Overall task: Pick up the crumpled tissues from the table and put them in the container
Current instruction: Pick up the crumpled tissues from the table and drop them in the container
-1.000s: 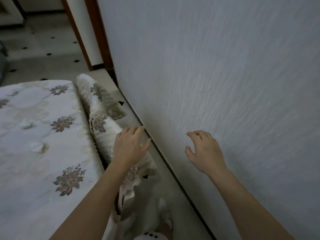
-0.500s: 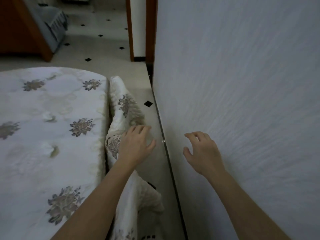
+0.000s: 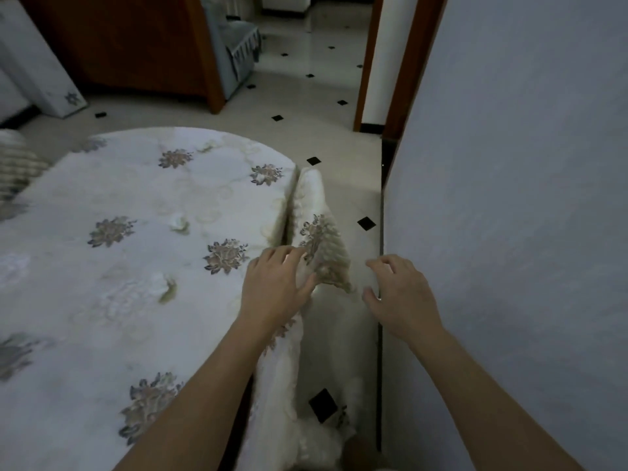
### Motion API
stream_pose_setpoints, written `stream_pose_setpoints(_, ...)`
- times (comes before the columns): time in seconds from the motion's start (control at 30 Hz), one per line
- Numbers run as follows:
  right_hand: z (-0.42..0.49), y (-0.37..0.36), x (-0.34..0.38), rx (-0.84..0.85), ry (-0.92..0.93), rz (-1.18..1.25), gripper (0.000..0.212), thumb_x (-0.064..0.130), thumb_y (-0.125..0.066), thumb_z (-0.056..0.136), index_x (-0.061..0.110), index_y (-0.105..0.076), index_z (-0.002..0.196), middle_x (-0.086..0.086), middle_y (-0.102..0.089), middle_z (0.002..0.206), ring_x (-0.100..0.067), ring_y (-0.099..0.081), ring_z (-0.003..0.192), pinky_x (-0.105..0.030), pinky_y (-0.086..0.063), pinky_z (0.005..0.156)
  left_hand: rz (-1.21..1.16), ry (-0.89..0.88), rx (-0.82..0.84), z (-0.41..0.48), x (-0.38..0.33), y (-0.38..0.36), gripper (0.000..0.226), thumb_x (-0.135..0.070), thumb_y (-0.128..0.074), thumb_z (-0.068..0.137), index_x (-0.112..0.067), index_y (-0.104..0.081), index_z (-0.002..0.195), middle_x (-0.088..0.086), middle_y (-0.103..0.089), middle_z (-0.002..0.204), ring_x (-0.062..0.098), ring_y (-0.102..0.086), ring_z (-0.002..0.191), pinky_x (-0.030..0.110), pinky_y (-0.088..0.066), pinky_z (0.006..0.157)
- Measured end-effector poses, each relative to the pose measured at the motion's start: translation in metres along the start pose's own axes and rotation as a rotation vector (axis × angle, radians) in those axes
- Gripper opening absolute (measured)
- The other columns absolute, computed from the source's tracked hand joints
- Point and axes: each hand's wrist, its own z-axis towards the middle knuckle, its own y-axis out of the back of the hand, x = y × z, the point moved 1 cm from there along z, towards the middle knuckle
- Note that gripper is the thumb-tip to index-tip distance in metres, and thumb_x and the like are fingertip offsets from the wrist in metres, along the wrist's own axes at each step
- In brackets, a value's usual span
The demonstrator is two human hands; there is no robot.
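View from the head, looking down on a round table (image 3: 102,334) under a white cloth (image 3: 142,185) printed with grey-brown flowers. Its left and lower parts are cut off by the frame. A white board (image 3: 37,69) leaning at upper left bears a small dark mark, too blurred to read. Two crumpled white tissues lie on the cloth, left of centre and well apart. The far tissue (image 3: 179,223) is a small lump, slightly wider than tall. The near tissue (image 3: 162,284) is larger and seems to stretch from upper left to lower right, though blur makes its axis uncertain. The left hand (image 3: 275,288) is over the table's right edge, fingers spread and slightly bent, grasping nothing. Whether it touches the hanging fold of cloth cannot be told. The right hand (image 3: 402,295) hangs over the floor (image 3: 326,107) beside the pale wall (image 3: 509,198), fingers loosely curled and empty. A wooden cabinet (image 3: 129,45) and a grey chair (image 3: 238,45) stand in the upper frame. At the bottom edge a white fluffy shape (image 3: 319,440) is cut off and hard to make out.
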Motion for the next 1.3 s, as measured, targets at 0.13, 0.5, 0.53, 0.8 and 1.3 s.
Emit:
stream_pose_setpoints(0.13, 0.059, -0.013, -0.005, 0.019, 0.101, 0.035, 0.035, 0.024, -0.068, 0.079, 0.014, -0.065, 0.112, -0.007, -0.063, 0.109, -0.028, -0.06, 0.098, -0.042, -0.053, 0.079, 0.063, 0.071, 0.013, 0.034, 0.014, -0.006, 0.049, -0.051, -0.043, 0.09, -0.02, -0.061, 0.124, 0.001, -0.066, 0.12, 0.026, -0.057, 0.112, 0.043, -0.049, 0.091)
stream_pose_setpoints(0.5, 0.224, -0.06, -0.061, 0.153, 0.233, 0.048, 0.036, 0.026, -0.064, 0.079, 0.013, -0.066, 0.113, -0.007, -0.063, 0.107, -0.028, -0.061, 0.093, -0.038, -0.053, 0.075, 0.079, 0.309, -0.053, 0.167, 0.027, -0.03, 0.042, -0.045, -0.054, 0.086, -0.02, -0.063, 0.118, -0.001, -0.069, 0.111, 0.026, -0.062, 0.104, 0.041, -0.051, 0.079)
stream_pose_setpoints(0.53, 0.237, -0.065, -0.062, 0.156, 0.244, 0.052, 0.035, 0.027, -0.062, 0.08, 0.013, -0.066, 0.112, -0.007, -0.063, 0.107, -0.027, -0.061, 0.094, -0.038, -0.054, 0.074, 0.089, 0.323, -0.075, 0.177, 0.033, -0.032, 0.041, -0.044, -0.054, 0.086, -0.02, -0.064, 0.118, -0.001, -0.069, 0.111, 0.026, -0.062, 0.103, 0.04, -0.051, 0.079)
stream_pose_setpoints(0.8, 0.323, -0.098, -0.024, 0.221, 0.376, 0.132, 0.043, 0.023, -0.066, 0.081, 0.014, -0.062, 0.123, -0.009, -0.062, 0.116, -0.028, -0.059, 0.103, -0.041, -0.053, 0.078, 0.12, 0.537, -0.068, 0.205, 0.085, -0.032, 0.053, -0.051, -0.044, 0.088, -0.02, -0.06, 0.127, 0.0, -0.066, 0.124, 0.026, -0.057, 0.116, 0.042, -0.049, 0.088)
stream_pose_setpoints(1.3, 0.421, -0.135, 0.08, 0.29, 0.709, 0.208, 0.043, 0.031, -0.057, 0.079, 0.014, -0.063, 0.117, -0.008, -0.063, 0.114, -0.031, -0.059, 0.108, -0.044, -0.054, 0.081, 0.24, 0.833, -0.171, 0.198, 0.163, -0.013, 0.047, -0.047, -0.054, 0.087, -0.019, -0.062, 0.125, 0.0, -0.068, 0.119, 0.026, -0.06, 0.112, 0.041, -0.051, 0.081)
